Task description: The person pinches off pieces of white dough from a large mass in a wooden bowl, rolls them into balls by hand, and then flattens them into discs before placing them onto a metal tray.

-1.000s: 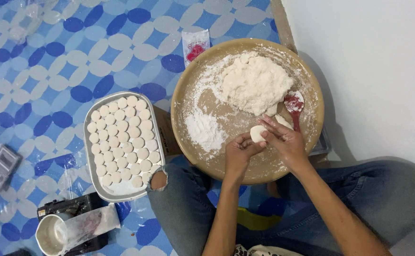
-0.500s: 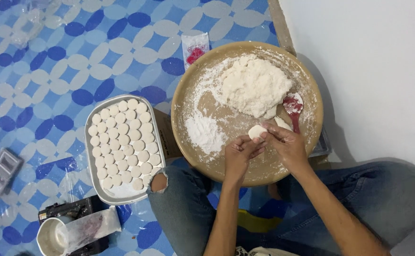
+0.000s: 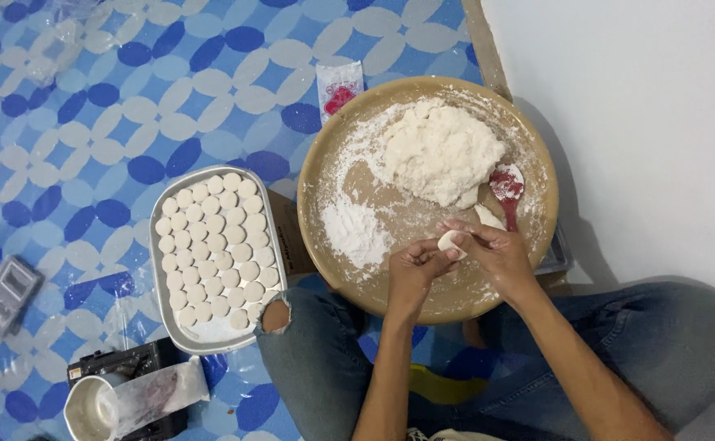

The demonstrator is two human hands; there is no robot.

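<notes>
Holding: a small white dough piece [image 3: 452, 242] sits between both hands, above the near side of the big round tray [image 3: 325, 163].
Right hand [image 3: 500, 255]: its fingers are closed on the right side of the dough piece.
Left hand [image 3: 416, 269]: its fingers are curled in and pinch the dough piece from the left and below.
Big round tray: tan and dusted with flour, it rests low in front of the person's legs.
Dough heap [image 3: 439, 151]: a big lumpy white pile at the far side of the round tray, well apart from the hands.
Flour pile [image 3: 353, 233]: loose white powder on the left part of the round tray, near the left hand.
Red spoon [image 3: 507, 190]: it lies on the right part of the round tray, just beside the dough heap, with red filling in its bowl.
Metal tray [image 3: 269, 214]: on the floor just left of the round tray, holding rows of small white dough rounds [image 3: 214, 249].
Knee [image 3: 276, 314]: it shows through a hole in the blue jeans, touching the near corner of the metal tray.
Packet [image 3: 339, 88]: small, white and red, on the blue and white mat [image 3: 88, 106] past the round tray.
</notes>
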